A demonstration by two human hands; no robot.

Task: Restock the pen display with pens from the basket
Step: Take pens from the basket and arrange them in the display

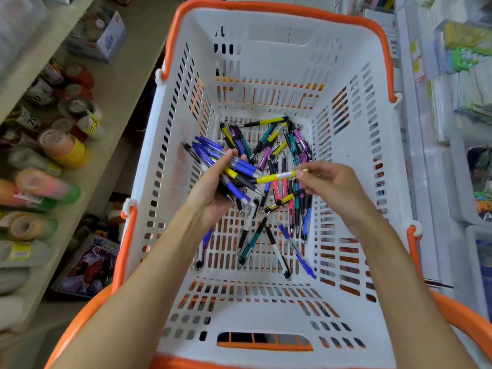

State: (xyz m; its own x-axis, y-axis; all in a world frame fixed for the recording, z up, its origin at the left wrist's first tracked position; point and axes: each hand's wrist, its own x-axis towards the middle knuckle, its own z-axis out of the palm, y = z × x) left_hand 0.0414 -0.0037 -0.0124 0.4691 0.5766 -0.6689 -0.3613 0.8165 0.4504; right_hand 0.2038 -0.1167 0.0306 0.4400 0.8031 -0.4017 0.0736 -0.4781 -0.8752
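A white basket (354, 62) with orange rim and handles fills the view. Several loose pens (269, 145) in yellow, teal, purple, pink and blue lie on its slotted floor. Inside the basket, my left hand (213, 193) grips a bundle of pens (226, 161), mostly blue with black and yellow ones, their ends fanning up-left and down-right. My right hand (327, 185) pinches the end of a yellow pen (279, 177), which lies level and reaches left to the bundle. The pen display is out of sight.
On the left, beige shelves (111, 83) hold rolls of coloured tape (64, 147), boxes and a comic-print pack (90, 265). On the right stands a white rack (426, 155) with packaged stationery and clear bins.
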